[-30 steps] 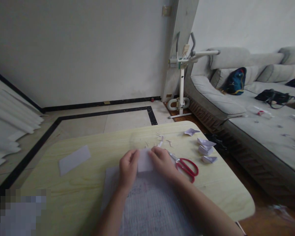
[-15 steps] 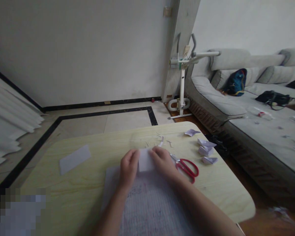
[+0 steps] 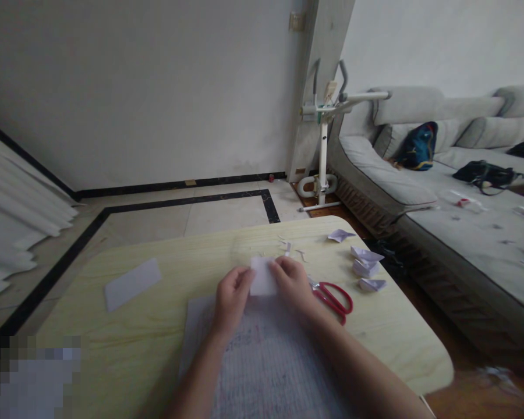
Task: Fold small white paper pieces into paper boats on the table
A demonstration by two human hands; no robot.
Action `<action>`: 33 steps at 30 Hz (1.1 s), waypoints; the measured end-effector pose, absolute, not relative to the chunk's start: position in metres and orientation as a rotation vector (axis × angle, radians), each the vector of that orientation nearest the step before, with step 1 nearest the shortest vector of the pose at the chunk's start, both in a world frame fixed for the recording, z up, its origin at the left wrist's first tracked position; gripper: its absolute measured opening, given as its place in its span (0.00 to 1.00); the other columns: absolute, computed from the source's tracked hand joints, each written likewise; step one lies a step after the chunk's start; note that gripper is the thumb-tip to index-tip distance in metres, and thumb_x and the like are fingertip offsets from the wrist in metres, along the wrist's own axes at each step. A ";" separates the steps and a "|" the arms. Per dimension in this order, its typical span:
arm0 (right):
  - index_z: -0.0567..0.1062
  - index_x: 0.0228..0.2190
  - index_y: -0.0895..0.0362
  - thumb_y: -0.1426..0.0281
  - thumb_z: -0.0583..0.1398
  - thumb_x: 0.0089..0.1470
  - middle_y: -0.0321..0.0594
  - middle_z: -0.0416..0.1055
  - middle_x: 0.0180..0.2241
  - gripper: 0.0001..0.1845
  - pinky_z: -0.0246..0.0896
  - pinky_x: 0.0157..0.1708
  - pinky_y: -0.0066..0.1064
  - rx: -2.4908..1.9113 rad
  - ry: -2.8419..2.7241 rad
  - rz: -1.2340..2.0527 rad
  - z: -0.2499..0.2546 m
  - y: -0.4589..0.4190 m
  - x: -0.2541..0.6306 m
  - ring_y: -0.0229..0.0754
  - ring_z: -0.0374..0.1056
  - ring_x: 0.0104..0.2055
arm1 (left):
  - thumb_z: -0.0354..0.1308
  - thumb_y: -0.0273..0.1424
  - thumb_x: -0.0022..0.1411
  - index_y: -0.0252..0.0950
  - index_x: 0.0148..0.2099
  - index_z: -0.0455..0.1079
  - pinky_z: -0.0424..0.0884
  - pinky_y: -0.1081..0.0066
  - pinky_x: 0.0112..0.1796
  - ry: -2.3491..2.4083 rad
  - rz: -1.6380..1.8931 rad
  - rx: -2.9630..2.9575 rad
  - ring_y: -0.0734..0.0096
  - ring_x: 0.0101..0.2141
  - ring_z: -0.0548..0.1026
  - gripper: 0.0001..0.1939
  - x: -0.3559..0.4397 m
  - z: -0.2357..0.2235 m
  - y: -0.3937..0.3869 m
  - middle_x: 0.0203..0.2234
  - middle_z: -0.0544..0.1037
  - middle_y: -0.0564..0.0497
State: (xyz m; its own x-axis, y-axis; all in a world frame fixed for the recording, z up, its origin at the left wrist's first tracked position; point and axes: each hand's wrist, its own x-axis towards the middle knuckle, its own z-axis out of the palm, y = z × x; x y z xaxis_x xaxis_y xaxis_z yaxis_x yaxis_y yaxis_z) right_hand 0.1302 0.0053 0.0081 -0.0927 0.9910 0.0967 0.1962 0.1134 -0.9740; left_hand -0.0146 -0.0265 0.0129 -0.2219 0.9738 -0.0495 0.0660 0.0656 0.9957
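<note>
A small white piece of paper (image 3: 262, 278) is held between my two hands, just above the far edge of a large written-on sheet (image 3: 262, 361). My left hand (image 3: 233, 294) pinches its left side, fingers curled. On its right side my right hand (image 3: 291, 285) grips it, thumb on top. Red-handled scissors (image 3: 335, 299) lie right beside my right hand, their blades partly hidden by it. Thin paper scraps (image 3: 288, 249) are scattered just beyond the paper.
Several folded paper boats (image 3: 367, 256) sit along the table's right side. A white paper strip (image 3: 133, 284) rests on the left of the wooden table (image 3: 126, 349). Past the right edge stands a grey sofa (image 3: 471, 244); an exercise machine (image 3: 323, 145) is by the wall.
Both hands have shifted slightly away from me and to the right with the small paper, which now stands a little higher in view. The scissors and boats stay put.
</note>
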 end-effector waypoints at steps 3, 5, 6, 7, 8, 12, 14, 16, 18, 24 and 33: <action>0.64 0.20 0.57 0.60 0.55 0.55 0.31 0.57 0.19 0.17 0.48 0.21 0.25 -1.245 -1.433 1.050 0.007 0.007 0.132 0.34 0.53 0.22 | 0.60 0.40 0.53 0.32 0.32 0.72 0.66 0.78 0.21 1.400 1.237 1.047 0.74 0.21 0.70 0.15 -0.013 0.016 -0.028 0.21 0.74 0.53; 0.65 0.20 0.57 0.60 0.56 0.54 0.31 0.57 0.19 0.17 0.48 0.20 0.25 -1.244 -1.422 1.038 0.008 0.008 0.132 0.34 0.54 0.22 | 0.60 0.40 0.53 0.32 0.31 0.71 0.65 0.78 0.18 1.376 1.210 1.046 0.75 0.18 0.69 0.14 -0.012 0.019 -0.030 0.19 0.73 0.54; 0.65 0.20 0.57 0.60 0.56 0.54 0.31 0.58 0.19 0.16 0.48 0.20 0.25 -1.242 -1.420 1.034 0.008 0.008 0.132 0.34 0.54 0.22 | 0.60 0.40 0.53 0.32 0.31 0.71 0.64 0.79 0.18 1.368 1.202 1.053 0.76 0.17 0.69 0.14 -0.012 0.020 -0.030 0.18 0.73 0.54; 0.66 0.21 0.57 0.60 0.56 0.54 0.31 0.58 0.19 0.16 0.48 0.20 0.25 -1.241 -1.418 1.032 0.009 0.008 0.132 0.34 0.54 0.22 | 0.60 0.40 0.53 0.32 0.30 0.71 0.64 0.79 0.18 1.364 1.199 1.062 0.76 0.17 0.69 0.14 -0.011 0.020 -0.030 0.18 0.73 0.54; 0.66 0.21 0.58 0.60 0.56 0.54 0.31 0.58 0.19 0.16 0.48 0.20 0.25 -1.241 -1.417 1.031 0.010 0.008 0.132 0.34 0.54 0.21 | 0.59 0.39 0.54 0.32 0.30 0.70 0.64 0.79 0.18 1.363 1.199 1.068 0.77 0.16 0.69 0.14 -0.011 0.020 -0.030 0.18 0.73 0.54; 0.66 0.20 0.58 0.60 0.56 0.54 0.31 0.59 0.18 0.17 0.49 0.19 0.24 -1.243 -1.413 1.040 0.010 0.008 0.131 0.34 0.55 0.21 | 0.59 0.39 0.54 0.32 0.30 0.69 0.63 0.79 0.16 1.383 1.202 1.065 0.77 0.15 0.69 0.13 -0.012 0.017 -0.028 0.17 0.73 0.54; 0.67 0.20 0.58 0.61 0.56 0.53 0.32 0.60 0.18 0.16 0.49 0.19 0.24 -1.244 -1.413 1.045 0.009 0.008 0.130 0.34 0.56 0.21 | 0.59 0.39 0.54 0.33 0.29 0.69 0.64 0.79 0.17 1.384 1.210 1.061 0.77 0.15 0.69 0.13 -0.012 0.017 -0.028 0.17 0.73 0.55; 0.67 0.21 0.58 0.61 0.57 0.53 0.32 0.60 0.18 0.16 0.49 0.20 0.24 -1.247 -1.412 1.049 0.009 0.008 0.130 0.34 0.56 0.21 | 0.59 0.39 0.53 0.33 0.28 0.68 0.65 0.79 0.18 1.381 1.221 1.048 0.76 0.15 0.69 0.13 -0.011 0.019 -0.028 0.17 0.73 0.55; 0.68 0.21 0.58 0.61 0.57 0.53 0.32 0.61 0.19 0.16 0.50 0.20 0.24 -1.247 -1.408 1.056 0.009 0.008 0.130 0.35 0.57 0.22 | 0.59 0.40 0.52 0.33 0.28 0.69 0.65 0.78 0.18 1.377 1.231 1.023 0.76 0.16 0.70 0.13 -0.010 0.021 -0.028 0.17 0.73 0.55; 0.70 0.23 0.58 0.62 0.57 0.53 0.34 0.64 0.21 0.13 0.53 0.22 0.25 -1.220 -1.397 1.122 0.010 0.008 0.130 0.36 0.59 0.24 | 0.59 0.43 0.52 0.33 0.31 0.71 0.67 0.76 0.20 1.412 1.243 1.025 0.72 0.21 0.71 0.16 -0.011 0.018 -0.029 0.21 0.74 0.53; 0.73 0.28 0.59 0.61 0.57 0.55 0.36 0.68 0.25 0.14 0.55 0.24 0.25 -1.089 -1.454 1.342 0.010 0.002 0.129 0.36 0.62 0.26 | 0.58 0.42 0.55 0.33 0.31 0.72 0.66 0.76 0.24 1.513 1.269 1.127 0.71 0.24 0.70 0.15 -0.018 0.009 -0.026 0.21 0.73 0.53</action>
State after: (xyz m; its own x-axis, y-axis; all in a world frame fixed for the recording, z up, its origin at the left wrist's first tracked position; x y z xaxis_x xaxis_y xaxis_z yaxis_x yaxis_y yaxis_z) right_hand 0.1288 0.0024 0.0103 -0.2551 0.9665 0.0292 0.0483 0.0429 -0.9979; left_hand -0.0176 -0.0264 0.0093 -0.2420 0.9689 -0.0522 0.1175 0.0827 0.9896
